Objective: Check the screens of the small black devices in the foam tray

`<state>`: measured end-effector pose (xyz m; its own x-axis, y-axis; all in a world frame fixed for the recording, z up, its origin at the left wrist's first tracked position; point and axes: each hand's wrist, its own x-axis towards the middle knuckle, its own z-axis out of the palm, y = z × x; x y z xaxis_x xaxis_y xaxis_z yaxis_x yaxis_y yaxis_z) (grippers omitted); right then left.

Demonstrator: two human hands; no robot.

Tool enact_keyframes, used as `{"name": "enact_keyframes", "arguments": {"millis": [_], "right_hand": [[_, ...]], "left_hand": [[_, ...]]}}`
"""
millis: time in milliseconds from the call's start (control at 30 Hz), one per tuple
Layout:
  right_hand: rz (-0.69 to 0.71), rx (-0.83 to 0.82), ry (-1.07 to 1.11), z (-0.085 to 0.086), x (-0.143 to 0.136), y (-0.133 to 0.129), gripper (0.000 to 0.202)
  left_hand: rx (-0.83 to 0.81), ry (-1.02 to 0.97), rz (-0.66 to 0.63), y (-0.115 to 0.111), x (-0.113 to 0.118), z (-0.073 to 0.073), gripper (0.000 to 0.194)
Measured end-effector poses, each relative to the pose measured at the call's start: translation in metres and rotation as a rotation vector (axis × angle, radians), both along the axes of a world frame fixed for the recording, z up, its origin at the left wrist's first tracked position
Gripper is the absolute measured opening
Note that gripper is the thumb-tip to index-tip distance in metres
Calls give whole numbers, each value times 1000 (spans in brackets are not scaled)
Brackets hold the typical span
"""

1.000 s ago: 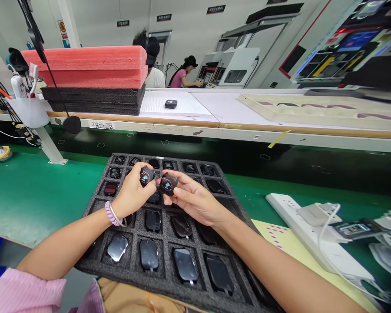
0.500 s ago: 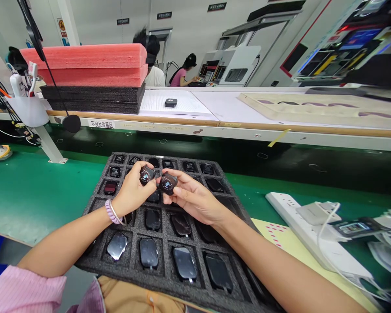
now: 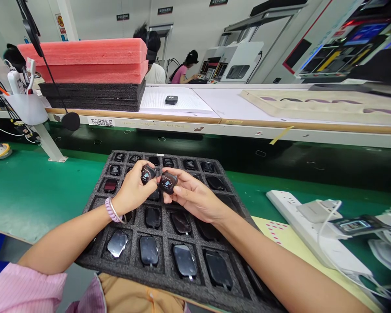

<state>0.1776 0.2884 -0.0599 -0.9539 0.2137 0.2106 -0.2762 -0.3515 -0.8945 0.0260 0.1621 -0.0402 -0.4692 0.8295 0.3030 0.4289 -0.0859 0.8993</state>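
Note:
My left hand (image 3: 132, 193) holds a small black watch body (image 3: 147, 174) with a lit screen facing up. My right hand (image 3: 190, 196) holds a second lit watch body (image 3: 167, 182) right beside it; the two nearly touch. Both hands hover over a black foam tray (image 3: 169, 284) whose pockets hold several dark watch bodies, some with screens up and some showing their backs at the far row. A beaded bracelet sits on my left wrist.
A green mat (image 3: 29, 187) covers the bench. A white power strip (image 3: 299, 226) with a plugged charger lies at the right. Behind runs a white conveyor (image 3: 234, 108) with stacked pink and black foam (image 3: 87, 74) and one loose watch body (image 3: 171, 100). Two people work far back.
The view has drifted slightly; both hands stay together over the tray, each holding its watch body, with almost no movement.

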Motion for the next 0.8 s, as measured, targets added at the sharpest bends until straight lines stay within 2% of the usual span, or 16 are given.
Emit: {"name": "enact_keyframes", "arguments": {"millis": [800], "right_hand": [[13,-8,5,2,-1,-2,40]], "left_hand": [[11,6,-6,0,1,-1,32]]}}
